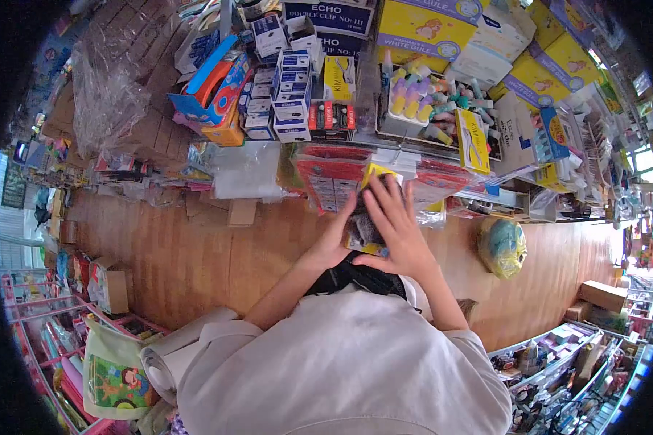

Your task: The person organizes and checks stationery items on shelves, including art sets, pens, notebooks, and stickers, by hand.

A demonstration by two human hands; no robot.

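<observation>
Close in front of my body, a yellow box [371, 249] with a dark cloth [365, 221] over its face is held between my hands. My left hand [335, 235] supports the box along its left side, with the fingers partly hidden. Across the cloth and the right side of the box lies my right hand [394, 226], its fingers spread. Just behind the box are red-and-white packs [326, 174] on the shelf front.
Above the hands, a shelf carries small blue-and-white boxes [293, 94], a bin of glue bottles [406, 123] and a yellow box [474, 141]. A yellow bag [503, 248] rests on the wooden floor [174, 254] at right. Racks [54, 341] stand at lower left.
</observation>
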